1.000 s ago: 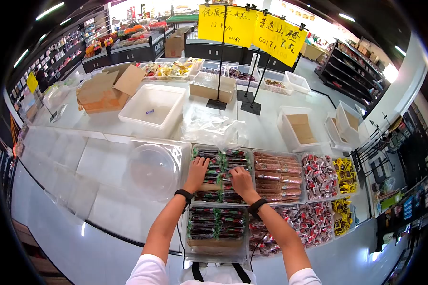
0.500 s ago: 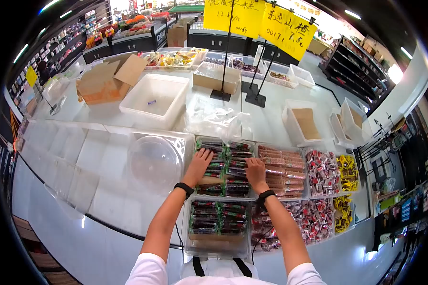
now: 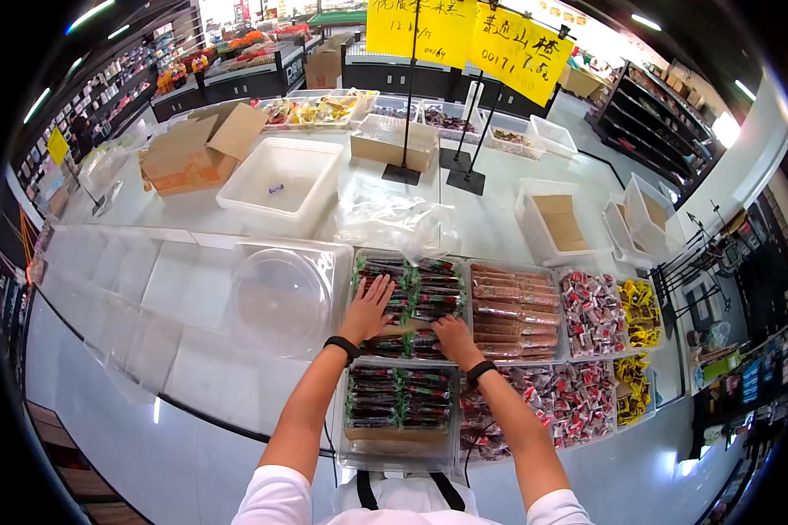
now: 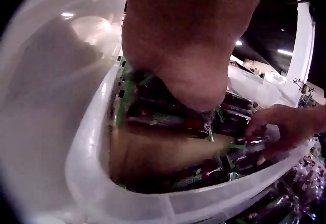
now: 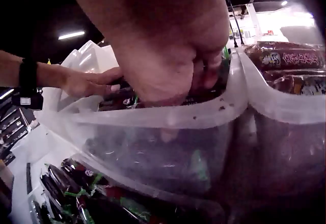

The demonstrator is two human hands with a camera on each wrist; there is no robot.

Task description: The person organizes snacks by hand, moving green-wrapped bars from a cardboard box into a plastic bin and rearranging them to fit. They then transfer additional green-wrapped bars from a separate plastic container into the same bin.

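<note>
Dark stick-shaped snacks in clear and green wrappers [image 3: 438,278] lie in rows inside a translucent plastic bin [image 4: 91,147]. My left hand [image 3: 369,308] rests on the packs in the bin's left half, fingers stretched out. Near the right front corner, my right hand [image 3: 454,339] has its fingers and thumb bent round the end of a wrapped snack stick [image 4: 259,141]. A strip of brown cardboard [image 4: 158,152] shows between the rows, under the left hand's heel.
A second bin of dark sticks [image 3: 398,407] stands nearer me. To the right are pinkish-brown packaged sticks [image 3: 515,306], red-and-white wrapped sweets [image 3: 591,306] and yellow packets [image 3: 639,306]. Left is a round clear lid [image 3: 282,297]; behind lies a crumpled plastic bag [image 3: 394,223].
My right hand went to the bin's right side, then came back toward its front right corner. My left hand's fingers have straightened and spread over the packs.
</note>
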